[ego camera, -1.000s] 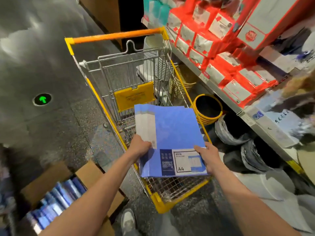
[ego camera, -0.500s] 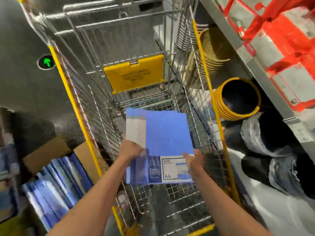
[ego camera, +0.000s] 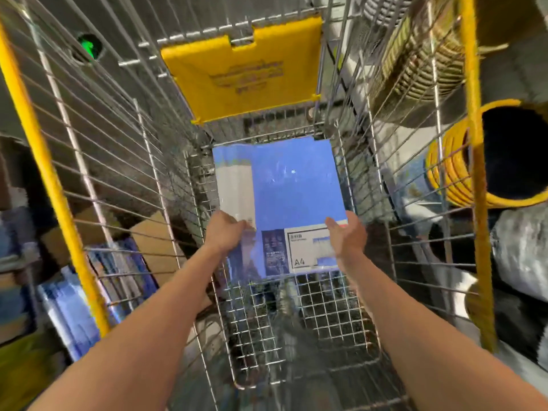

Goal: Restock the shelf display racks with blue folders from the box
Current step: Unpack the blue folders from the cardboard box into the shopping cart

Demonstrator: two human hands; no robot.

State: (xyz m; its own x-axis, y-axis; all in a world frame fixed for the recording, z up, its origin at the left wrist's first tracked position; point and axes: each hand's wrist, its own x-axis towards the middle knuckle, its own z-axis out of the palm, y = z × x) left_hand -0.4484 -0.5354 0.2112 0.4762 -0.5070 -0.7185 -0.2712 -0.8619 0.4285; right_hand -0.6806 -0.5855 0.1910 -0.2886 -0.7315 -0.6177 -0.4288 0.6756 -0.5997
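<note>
Holding blue folders low in the cart, gripped by left hand and right hand; probably staging; next, releasing flat.

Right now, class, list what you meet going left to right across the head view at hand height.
cardboard box → left hand → blue folders → right hand → yellow-rimmed basket

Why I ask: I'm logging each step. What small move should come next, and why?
Probably lower the folders onto the mesh floor of the cart and let go. The left hand and right hand pinch their near edge, holding them flat and low between the wire walls, with bare mesh showing just below. Whether the far edge already touches is unclear.
</note>
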